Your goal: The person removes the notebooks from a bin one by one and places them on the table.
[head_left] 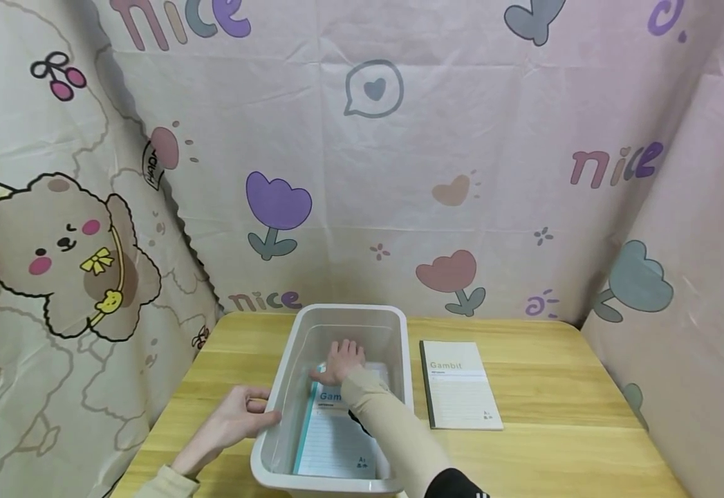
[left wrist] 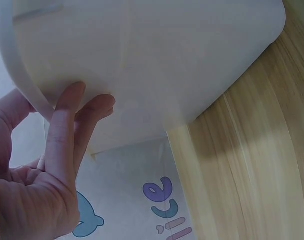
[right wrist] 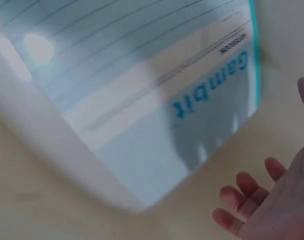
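Observation:
A white plastic bin (head_left: 402,387) stands on the table. My left hand (head_left: 243,417) grips its left rim, the thumb over the edge and fingers against the outer wall, as the left wrist view shows up close. Inside the bin lies a pale blue ruled notebook (head_left: 333,443) with a teal spine and "Gambit" on its cover. My right hand (head_left: 344,363) reaches into the bin above the notebook's far end, fingers spread and holding nothing. The right forearm covers part of the cover. In the right wrist view the relaxed fingers (right wrist: 247,192) are beside the notebook's top edge.
To the right of the bin, a second Gambit notebook (head_left: 461,387), cream with a dark spine, lies flat on the wooden table (head_left: 542,387). A printed cloth (head_left: 362,173) hangs behind the table and along both sides.

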Demonstrator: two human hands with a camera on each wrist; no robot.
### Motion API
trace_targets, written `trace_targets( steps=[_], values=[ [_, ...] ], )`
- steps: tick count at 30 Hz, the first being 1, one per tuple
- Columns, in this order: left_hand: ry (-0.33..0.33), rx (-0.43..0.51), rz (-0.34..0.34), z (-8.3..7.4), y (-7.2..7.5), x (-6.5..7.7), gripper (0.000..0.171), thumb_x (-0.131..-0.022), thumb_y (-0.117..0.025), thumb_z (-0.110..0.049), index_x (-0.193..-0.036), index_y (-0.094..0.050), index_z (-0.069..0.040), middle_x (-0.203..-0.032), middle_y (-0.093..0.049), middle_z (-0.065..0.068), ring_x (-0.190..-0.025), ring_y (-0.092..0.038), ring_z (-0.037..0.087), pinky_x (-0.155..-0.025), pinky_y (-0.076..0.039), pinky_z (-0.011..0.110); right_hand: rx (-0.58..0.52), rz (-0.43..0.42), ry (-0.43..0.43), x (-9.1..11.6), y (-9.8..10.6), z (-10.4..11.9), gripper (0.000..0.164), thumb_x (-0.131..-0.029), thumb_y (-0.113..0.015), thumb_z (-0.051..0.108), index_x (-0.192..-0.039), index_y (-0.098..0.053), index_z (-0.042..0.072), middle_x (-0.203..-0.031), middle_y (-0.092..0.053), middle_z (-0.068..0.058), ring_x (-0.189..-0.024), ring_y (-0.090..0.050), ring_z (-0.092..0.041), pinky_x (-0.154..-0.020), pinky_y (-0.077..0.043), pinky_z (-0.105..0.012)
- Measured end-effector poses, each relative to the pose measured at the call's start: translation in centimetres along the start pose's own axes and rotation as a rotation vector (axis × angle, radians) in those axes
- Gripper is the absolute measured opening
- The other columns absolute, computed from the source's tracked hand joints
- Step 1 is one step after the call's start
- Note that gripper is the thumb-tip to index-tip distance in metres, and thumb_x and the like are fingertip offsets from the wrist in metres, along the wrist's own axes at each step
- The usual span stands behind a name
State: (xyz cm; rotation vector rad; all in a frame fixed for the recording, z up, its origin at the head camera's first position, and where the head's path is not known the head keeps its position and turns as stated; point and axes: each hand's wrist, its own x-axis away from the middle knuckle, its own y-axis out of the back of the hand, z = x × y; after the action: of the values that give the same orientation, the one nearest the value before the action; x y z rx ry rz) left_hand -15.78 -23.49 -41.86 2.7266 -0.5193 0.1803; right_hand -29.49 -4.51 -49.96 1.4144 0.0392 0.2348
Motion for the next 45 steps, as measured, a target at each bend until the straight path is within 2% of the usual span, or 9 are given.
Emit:
trace_targets(
  steps=[12, 19, 23, 30, 34, 42, 45],
  values=[
    [-0.002, -0.002, -0.002, 0.1, 0.1, 0.2, 0.052, -0.088, -0.066, -0.003, -0.128, -0.048, 0.025, -0.108, -0.069, 0.037, -0.093, -0.074, 0.042, -0.077, -0.065, 0.043, -0.016, 0.047, -0.045, -0.7, -2.1, -0.7, 0.089, -0.073, -0.074, 0.073, -0.127, -0.048, 0.008, -0.127, -0.052, -0.015, -0.122, -0.048, -0.030, -0.108, -0.042, -0.044],
    [0.002, 0.006, -0.019, 0.4, 0.0, 0.3, 0.053, -0.087, -0.067, -0.004, -0.127, -0.048, 0.025, -0.109, -0.068, 0.038, -0.092, -0.074, 0.041, -0.075, -0.065, 0.042, 0.024, 0.053, -0.018, -0.4, -3.2, -0.6, 0.106, -0.062, -0.077, 0.079, -0.136, -0.048, 0.009, -0.139, -0.052, -0.015, -0.129, -0.049, -0.030, -0.113, -0.042, -0.046],
    [-0.004, 0.005, -0.021, 0.5, -0.1, 0.3, 0.052, -0.088, -0.068, -0.004, -0.126, -0.049, 0.025, -0.109, -0.068, 0.038, -0.092, -0.075, 0.039, -0.076, -0.065, 0.043, 0.043, 0.073, -0.007, -0.4, -3.9, -0.6, 0.109, -0.057, -0.079, 0.080, -0.135, -0.049, 0.010, -0.135, -0.053, -0.014, -0.129, -0.050, -0.029, -0.112, -0.042, -0.046],
    [-0.020, 0.004, -0.011, 0.4, -0.2, 0.2, 0.051, -0.088, -0.067, -0.004, -0.127, -0.049, 0.023, -0.109, -0.069, 0.038, -0.094, -0.074, 0.042, -0.076, -0.065, 0.043, 0.091, 0.094, 0.002, -1.0, -5.1, -1.2, 0.117, -0.059, -0.073, 0.084, -0.145, -0.045, 0.009, -0.147, -0.048, -0.012, -0.140, -0.043, -0.028, -0.121, -0.034, -0.046],
    [-0.028, 0.007, -0.003, 0.4, -0.3, 0.1, 0.051, -0.088, -0.067, -0.003, -0.127, -0.050, 0.024, -0.107, -0.069, 0.038, -0.095, -0.073, 0.043, -0.076, -0.065, 0.043, 0.122, 0.078, 0.012, -1.0, -5.2, -1.6, 0.115, -0.063, -0.069, 0.086, -0.146, -0.046, 0.010, -0.151, -0.046, -0.010, -0.142, -0.041, -0.027, -0.123, -0.031, -0.046],
    [-0.017, -0.001, -0.014, 0.2, -0.3, 0.0, 0.050, -0.087, -0.067, -0.004, -0.126, -0.051, 0.023, -0.106, -0.070, 0.037, -0.093, -0.074, 0.042, -0.075, -0.065, 0.042, 0.190, -0.028, 0.074, -0.5, -4.4, -1.4, 0.095, -0.066, -0.068, 0.085, -0.129, -0.060, 0.014, -0.129, -0.057, -0.005, -0.122, -0.049, -0.023, -0.113, -0.038, -0.043],
    [-0.021, -0.002, -0.018, 0.2, -0.3, 0.0, 0.048, -0.088, -0.066, -0.003, -0.125, -0.051, 0.024, -0.105, -0.070, 0.037, -0.093, -0.074, 0.041, -0.074, -0.065, 0.040, 0.218, -0.041, 0.085, -0.5, -4.3, -1.3, 0.093, -0.067, -0.066, 0.085, -0.129, -0.061, 0.016, -0.126, -0.057, -0.004, -0.119, -0.049, -0.022, -0.111, -0.039, -0.042]
  ],
)
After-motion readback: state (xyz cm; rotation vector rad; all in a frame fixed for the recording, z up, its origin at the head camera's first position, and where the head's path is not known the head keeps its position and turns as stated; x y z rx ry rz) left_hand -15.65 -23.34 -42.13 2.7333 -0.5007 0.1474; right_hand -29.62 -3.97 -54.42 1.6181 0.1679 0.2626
